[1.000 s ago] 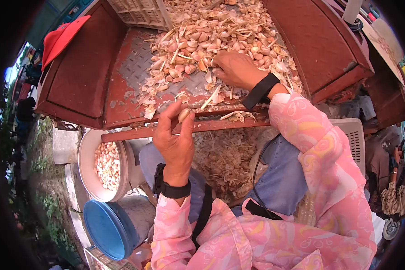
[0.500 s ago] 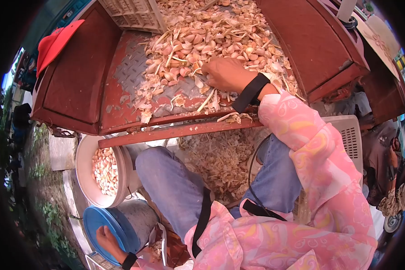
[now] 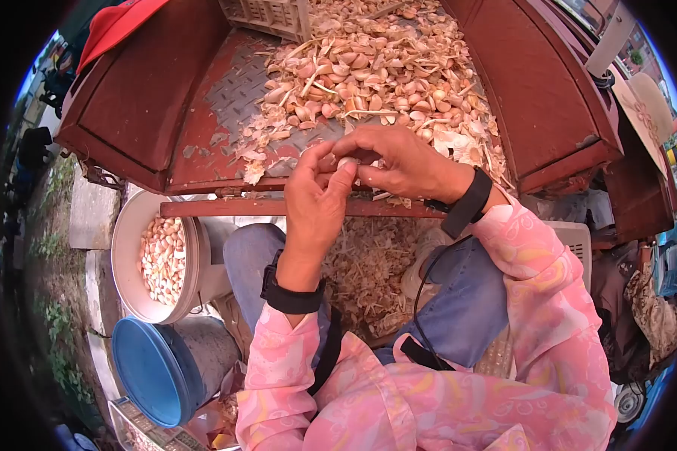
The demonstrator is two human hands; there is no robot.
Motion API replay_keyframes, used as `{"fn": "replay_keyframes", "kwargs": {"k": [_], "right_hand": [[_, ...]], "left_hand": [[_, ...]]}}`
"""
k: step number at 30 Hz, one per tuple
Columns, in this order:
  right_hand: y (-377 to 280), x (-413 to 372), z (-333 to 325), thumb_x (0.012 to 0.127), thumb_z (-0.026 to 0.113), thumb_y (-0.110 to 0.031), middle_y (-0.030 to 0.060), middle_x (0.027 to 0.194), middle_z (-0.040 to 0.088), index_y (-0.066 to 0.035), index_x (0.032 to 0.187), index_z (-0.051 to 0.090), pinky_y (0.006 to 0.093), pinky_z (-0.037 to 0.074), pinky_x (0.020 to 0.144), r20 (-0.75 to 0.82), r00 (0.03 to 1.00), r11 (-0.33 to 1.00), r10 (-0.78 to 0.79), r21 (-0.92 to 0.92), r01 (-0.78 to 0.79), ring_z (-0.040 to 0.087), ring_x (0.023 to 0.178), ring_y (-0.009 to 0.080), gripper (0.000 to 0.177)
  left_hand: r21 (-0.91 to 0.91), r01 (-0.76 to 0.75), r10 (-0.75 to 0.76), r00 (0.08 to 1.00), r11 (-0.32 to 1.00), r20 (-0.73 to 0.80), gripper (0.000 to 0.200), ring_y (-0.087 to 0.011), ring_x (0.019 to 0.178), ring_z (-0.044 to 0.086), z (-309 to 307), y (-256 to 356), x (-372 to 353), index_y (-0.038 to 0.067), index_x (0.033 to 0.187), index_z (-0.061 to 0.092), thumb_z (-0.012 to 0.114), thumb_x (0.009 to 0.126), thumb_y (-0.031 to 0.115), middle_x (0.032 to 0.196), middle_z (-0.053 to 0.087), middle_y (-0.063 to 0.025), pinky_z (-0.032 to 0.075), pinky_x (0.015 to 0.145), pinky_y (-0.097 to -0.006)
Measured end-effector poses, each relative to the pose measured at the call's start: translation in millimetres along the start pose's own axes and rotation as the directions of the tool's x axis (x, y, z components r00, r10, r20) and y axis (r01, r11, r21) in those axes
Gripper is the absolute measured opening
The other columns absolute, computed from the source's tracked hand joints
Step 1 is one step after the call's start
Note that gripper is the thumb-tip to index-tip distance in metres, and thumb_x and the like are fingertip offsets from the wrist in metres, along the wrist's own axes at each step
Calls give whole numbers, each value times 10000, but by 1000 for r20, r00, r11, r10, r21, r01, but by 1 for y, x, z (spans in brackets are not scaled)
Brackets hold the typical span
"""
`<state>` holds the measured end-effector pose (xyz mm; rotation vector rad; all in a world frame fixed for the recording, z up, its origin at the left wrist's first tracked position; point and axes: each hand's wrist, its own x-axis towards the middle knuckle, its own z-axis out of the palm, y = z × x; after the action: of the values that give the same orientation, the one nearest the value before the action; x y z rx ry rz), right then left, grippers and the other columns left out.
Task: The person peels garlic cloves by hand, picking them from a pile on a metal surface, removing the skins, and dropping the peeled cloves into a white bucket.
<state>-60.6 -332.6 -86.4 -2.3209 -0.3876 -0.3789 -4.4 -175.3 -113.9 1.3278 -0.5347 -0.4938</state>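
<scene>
My left hand point(image 3: 316, 199) and my right hand point(image 3: 399, 161) meet over the front edge of the red truck bed, fingertips pinched together. Between them is a small pale garlic clove point(image 3: 344, 161), mostly covered by the fingers. Just beyond my hands spreads a heap of garlic cloves point(image 3: 368, 75) with loose skins and dry stalks, lying on the worn metal bed point(image 3: 237, 83). Each wrist wears a black band.
Peeled-looking cloves fill a white bucket point(image 3: 120, 259) at the left. Below it stands a bucket with a blue lid point(image 3: 147, 368). A plastic crate point(image 3: 271, 16) sits on the bed, between red side panels point(image 3: 139, 98). Garlic skins point(image 3: 372, 278) cover the ground between my knees.
My left hand has come up from beside the blue-lidded bucket to meet my right hand. The right hand has drawn back from the heap toward me. The view has shifted slightly.
</scene>
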Motion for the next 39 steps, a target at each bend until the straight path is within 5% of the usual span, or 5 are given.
{"fn": "replay_keyframes", "kwargs": {"k": [15, 21, 27, 34, 39], "right_hand": [[-12, -15, 12, 807, 505, -15, 129, 803, 548, 0, 918, 498, 353, 445, 662, -230, 970, 992, 76, -80, -97, 554, 759, 265, 112], [-12, -15, 4, 847, 430, -26, 139, 790, 533, -7, 913, 477, 373, 443, 649, -244, 946, 955, 214, 256, -150, 558, 744, 279, 83], [24, -26, 0, 759, 491, -33, 144, 868, 500, -12, 896, 502, 392, 421, 729, -131, 965, 920, 226, -297, -255, 516, 848, 314, 139], [54, -11, -19, 758, 515, -82, 149, 859, 523, -26, 878, 526, 404, 426, 745, -255, 935, 863, 245, -383, -331, 529, 858, 325, 132], [62, 17, -4, 771, 531, -112, 146, 908, 544, -33, 918, 552, 401, 433, 750, -294, 935, 822, 200, -468, -323, 539, 881, 322, 169]], "left_hand": [[-240, -24, 10, 998, 970, -57, 270, -65, 605, 538, 21, -14, -12, -28, 1086, 551, 547, 893, 159, 786, 611, -25, 430, 535, -163], [-612, 35, 13, 997, 790, 74, 270, -93, 670, 593, 24, -8, -10, -27, 1123, 517, 509, 910, 138, 831, 617, -76, 492, 584, -186], [-506, 30, -44, 999, 862, -15, 286, -78, 689, 534, 25, 4, -20, -63, 1139, 482, 491, 915, 116, 910, 578, -99, 430, 565, -156], [-465, -160, 175, 984, 871, -11, 254, -58, 621, 483, -46, 9, -23, -62, 1112, 489, 464, 927, 111, 866, 571, -100, 370, 498, -112], [-573, -11, -93, 984, 819, -151, 280, -39, 541, 414, -43, 27, -20, -73, 1119, 469, 460, 933, 137, 802, 543, -78, 377, 469, -116]]}}
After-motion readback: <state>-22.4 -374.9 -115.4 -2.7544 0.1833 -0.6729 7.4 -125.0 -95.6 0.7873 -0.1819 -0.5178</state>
